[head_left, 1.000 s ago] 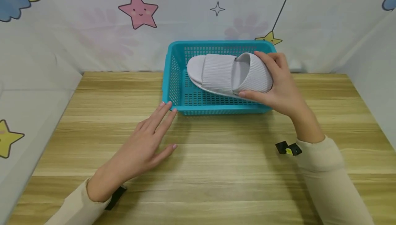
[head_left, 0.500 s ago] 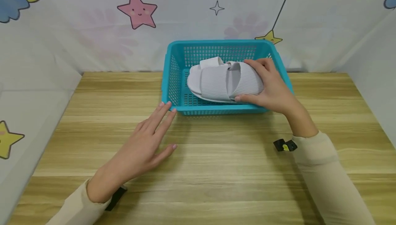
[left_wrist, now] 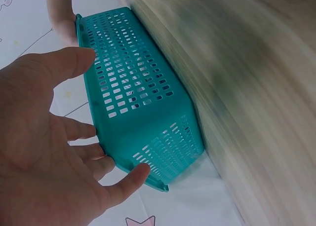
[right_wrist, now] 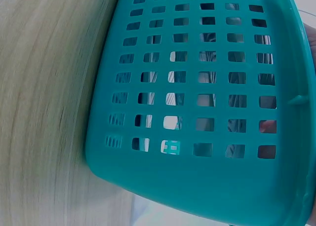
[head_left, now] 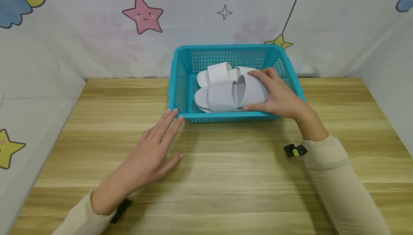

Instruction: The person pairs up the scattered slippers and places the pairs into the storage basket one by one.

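In the head view, my right hand point(head_left: 280, 93) grips the right end of pale grey ribbed slide slippers point(head_left: 221, 97), thumb on the near side and fingers on the far side. They lie inside a teal plastic basket point(head_left: 226, 47), along its front wall. Two ribbed straps show; how the slippers fit together is unclear. Behind them lie white slide slippers point(head_left: 219, 73), partly hidden. My left hand point(head_left: 146, 156) has its fingers extended, the tips at the basket's front left corner. The left wrist view shows those fingertips against the rim of the basket point(left_wrist: 128, 120).
The basket stands at the back of a wood-grain table point(head_left: 226, 177), close to a white patterned cloth backdrop point(head_left: 193, 12). Cloth walls rise on both sides. In the right wrist view, the perforated basket wall point(right_wrist: 197, 174) hides most of the slippers.
My right hand has lowered the grey slippers into the basket and towards its front wall, bringing the white slippers behind into view. My left hand has stayed at the corner.
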A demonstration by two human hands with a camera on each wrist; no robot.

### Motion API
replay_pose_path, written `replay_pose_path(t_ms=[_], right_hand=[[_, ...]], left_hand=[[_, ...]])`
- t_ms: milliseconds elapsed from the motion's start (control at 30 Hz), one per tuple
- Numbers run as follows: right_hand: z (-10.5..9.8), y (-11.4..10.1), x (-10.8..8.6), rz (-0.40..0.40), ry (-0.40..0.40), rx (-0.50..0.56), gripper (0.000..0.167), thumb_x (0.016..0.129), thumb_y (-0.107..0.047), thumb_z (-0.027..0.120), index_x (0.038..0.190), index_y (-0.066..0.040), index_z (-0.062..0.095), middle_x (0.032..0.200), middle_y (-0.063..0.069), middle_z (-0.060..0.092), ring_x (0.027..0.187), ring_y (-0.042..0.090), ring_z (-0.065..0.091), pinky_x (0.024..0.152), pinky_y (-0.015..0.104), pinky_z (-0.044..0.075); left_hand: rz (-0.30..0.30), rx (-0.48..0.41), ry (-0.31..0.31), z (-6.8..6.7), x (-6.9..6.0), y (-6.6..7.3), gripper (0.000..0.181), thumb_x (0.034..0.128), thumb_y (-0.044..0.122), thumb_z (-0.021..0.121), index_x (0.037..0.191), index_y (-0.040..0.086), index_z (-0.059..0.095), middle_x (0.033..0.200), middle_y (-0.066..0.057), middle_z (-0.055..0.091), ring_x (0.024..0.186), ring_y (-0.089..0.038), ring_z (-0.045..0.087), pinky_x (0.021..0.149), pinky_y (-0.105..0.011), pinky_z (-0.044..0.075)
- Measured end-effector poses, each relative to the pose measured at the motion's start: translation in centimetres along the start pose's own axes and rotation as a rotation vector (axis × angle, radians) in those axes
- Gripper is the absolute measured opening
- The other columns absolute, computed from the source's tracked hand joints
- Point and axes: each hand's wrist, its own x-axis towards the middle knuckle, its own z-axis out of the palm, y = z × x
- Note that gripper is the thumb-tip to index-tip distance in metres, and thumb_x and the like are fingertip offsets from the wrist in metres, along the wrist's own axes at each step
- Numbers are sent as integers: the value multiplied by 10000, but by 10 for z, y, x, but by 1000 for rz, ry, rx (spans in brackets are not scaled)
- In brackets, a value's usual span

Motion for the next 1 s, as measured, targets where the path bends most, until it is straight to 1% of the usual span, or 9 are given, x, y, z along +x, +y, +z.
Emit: replay_pose_path(t_ms=[267, 433, 600, 733, 833, 1000], right_hand=[[0, 1, 2, 14, -45, -11, 981, 827, -353, 922, 1631, -159, 394, 1493, 183, 380, 1259, 373, 472, 925, 570, 539], [0, 3, 4, 48, -85, -18, 969, 842, -351, 908, 1634, -149, 387, 1528, 193, 366, 1274, 384, 461, 945, 584, 543], [-1, 2, 6, 80, -123, -9, 974, 858, -344, 897, 1645, -129, 366, 1548, 217, 341, 1279, 406, 455, 973, 607, 530], [0, 2, 8, 92, -144, 4, 974, 872, -319, 889, 1655, -125, 343, 1580, 226, 309, 1304, 417, 430, 991, 620, 518], [0, 2, 10, 112, -182, 29, 962, 891, -284, 871, 1659, -119, 316, 1600, 241, 273, 1323, 433, 402, 1005, 633, 502], [-1, 1, 11, 163, -250, 80, 945, 915, -194, 839, 1644, -71, 250, 1577, 275, 240, 1341, 464, 343, 1039, 661, 449]], left_hand=[[-11, 4, -14, 0, 0, 0, 966, 983, 320, 751, 1704, 64, 161, 1777, -161, 113, 1636, -385, 137, 1157, -679, 389], [-15, 7, -20, -1, 0, 1, 968, 985, 322, 749, 1705, 66, 155, 1776, -165, 119, 1640, -374, 126, 1157, -678, 388], [-19, 5, -29, -1, 0, 1, 971, 989, 324, 746, 1707, 68, 144, 1783, -143, 90, 1641, -373, 117, 1162, -679, 381], [-21, 2, -30, -2, 1, 1, 966, 991, 324, 743, 1706, 66, 147, 1785, -136, 84, 1641, -374, 117, 1163, -680, 380], [-22, 5, -29, -2, 0, 1, 962, 990, 325, 743, 1703, 58, 156, 1785, -138, 86, 1641, -374, 120, 1158, -680, 386], [-21, 14, -35, -2, 0, 1, 968, 989, 332, 745, 1702, 55, 153, 1785, -140, 79, 1644, -366, 110, 1158, -675, 390]])
